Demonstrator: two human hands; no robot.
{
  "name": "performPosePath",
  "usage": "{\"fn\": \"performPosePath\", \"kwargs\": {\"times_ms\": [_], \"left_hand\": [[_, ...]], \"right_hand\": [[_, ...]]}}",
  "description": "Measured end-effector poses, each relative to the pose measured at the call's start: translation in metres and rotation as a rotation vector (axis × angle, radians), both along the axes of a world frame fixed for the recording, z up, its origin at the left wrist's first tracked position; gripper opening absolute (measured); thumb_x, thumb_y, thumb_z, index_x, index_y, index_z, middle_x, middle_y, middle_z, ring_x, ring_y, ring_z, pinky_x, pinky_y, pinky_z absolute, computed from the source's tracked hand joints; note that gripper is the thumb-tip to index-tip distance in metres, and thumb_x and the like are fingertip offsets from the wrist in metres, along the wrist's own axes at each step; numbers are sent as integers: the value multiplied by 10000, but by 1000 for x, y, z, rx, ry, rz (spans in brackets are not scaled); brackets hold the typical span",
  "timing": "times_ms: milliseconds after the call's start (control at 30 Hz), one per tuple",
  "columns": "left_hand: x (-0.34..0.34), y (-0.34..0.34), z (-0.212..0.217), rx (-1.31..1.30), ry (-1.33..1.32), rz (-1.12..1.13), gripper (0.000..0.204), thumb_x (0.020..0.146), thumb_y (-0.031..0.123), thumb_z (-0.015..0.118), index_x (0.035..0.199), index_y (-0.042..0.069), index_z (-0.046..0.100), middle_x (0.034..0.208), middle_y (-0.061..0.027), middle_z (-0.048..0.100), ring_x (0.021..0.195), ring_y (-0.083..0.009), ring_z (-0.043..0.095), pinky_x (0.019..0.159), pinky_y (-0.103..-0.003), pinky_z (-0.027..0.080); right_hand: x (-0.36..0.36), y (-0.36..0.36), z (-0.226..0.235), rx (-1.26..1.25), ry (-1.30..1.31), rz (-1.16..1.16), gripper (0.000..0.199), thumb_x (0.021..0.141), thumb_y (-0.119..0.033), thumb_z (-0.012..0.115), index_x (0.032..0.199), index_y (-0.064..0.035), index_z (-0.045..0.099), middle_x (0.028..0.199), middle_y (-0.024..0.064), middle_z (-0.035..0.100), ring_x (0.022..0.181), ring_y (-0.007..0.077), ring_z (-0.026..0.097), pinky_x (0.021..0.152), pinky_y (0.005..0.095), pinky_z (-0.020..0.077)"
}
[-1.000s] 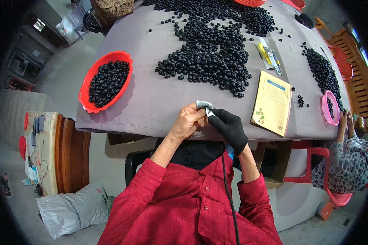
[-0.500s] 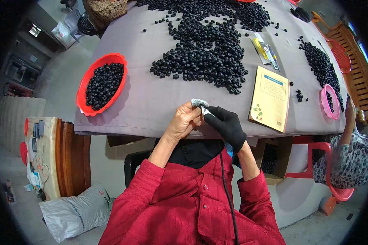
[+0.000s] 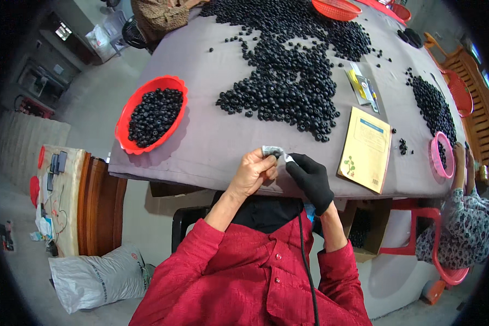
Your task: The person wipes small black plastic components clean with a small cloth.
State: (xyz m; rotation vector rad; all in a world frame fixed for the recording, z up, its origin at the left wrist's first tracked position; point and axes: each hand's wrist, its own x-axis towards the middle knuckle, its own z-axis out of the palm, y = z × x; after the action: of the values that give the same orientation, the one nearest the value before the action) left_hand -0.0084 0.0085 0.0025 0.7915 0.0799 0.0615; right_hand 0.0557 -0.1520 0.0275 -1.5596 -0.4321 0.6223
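Observation:
My left hand [image 3: 251, 175] is bare, its fingers curled and the thumb pressed in over the table's near edge. A grey-white strip, perhaps cloth or tape [image 3: 274, 150], lies round its index fingertip. My right hand [image 3: 314, 182] wears a black glove and pinches the strip's loose end, so the strip spans the small gap between both hands. Whatever my left fingers close on is too small to make out. Beyond my hands lies a large heap of small black round beads with holes [image 3: 288, 92]. To the left stands a red scalloped bowl [image 3: 123, 126] filled with the same beads.
A yellow booklet [image 3: 365, 146] and a packaged yellow cutter [image 3: 362, 87] lie right of the heap. Farther right are another bead pile [image 3: 432, 103], a pink basket [image 3: 436, 163] and a seated person's arm [image 3: 459, 165]. A red basket [image 3: 337, 10] stands at the back.
My hands have drawn slightly apart, and more of the strip shows between them. The whole view has shifted, with the table now lower and farther right in the picture.

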Motion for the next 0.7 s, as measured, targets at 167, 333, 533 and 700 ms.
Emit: {"fn": "performPosePath", "kwargs": {"times_ms": [167, 333, 533, 700], "left_hand": [[-34, 66, 49, 559, 140, 626, 104, 784, 27, 591, 885, 18, 612, 641, -8, 555, 485, -63, 487, 475, -206, 425], [-54, 174, 82, 852, 101, 996, 274, 759, -1, 618, 1027, -7, 561, 648, 9, 529, 473, -43, 442, 422, -181, 373], [-29, 154, 68, 1435, 184, 994, 173, 751, 47, 630, 913, 17, 578, 641, 5, 497, 564, -53, 450, 514, -218, 396], [31, 102, 12, 1431, 106, 623, 116, 707, 70, 625, 793, 24, 564, 664, -72, 496, 569, -178, 497, 525, -307, 416]], "right_hand": [[2, -1, 8, -31, 92, -78, 322, 822, -194, 595, 1064, 18, 581, 930, 39, 616, 828, 92, 535, 747, 235, 436], [3, 2, 12, -29, 88, -52, 321, 824, -194, 591, 1060, 24, 578, 939, 49, 620, 842, 98, 542, 759, 242, 435], [2, 1, 14, -36, 85, -48, 316, 833, -194, 585, 1064, 21, 574, 937, 50, 620, 850, 96, 540, 765, 243, 433], [2, 2, 7, -47, 86, -32, 316, 833, -197, 586, 1069, 14, 573, 943, 48, 615, 853, 96, 534, 770, 245, 429]]}}
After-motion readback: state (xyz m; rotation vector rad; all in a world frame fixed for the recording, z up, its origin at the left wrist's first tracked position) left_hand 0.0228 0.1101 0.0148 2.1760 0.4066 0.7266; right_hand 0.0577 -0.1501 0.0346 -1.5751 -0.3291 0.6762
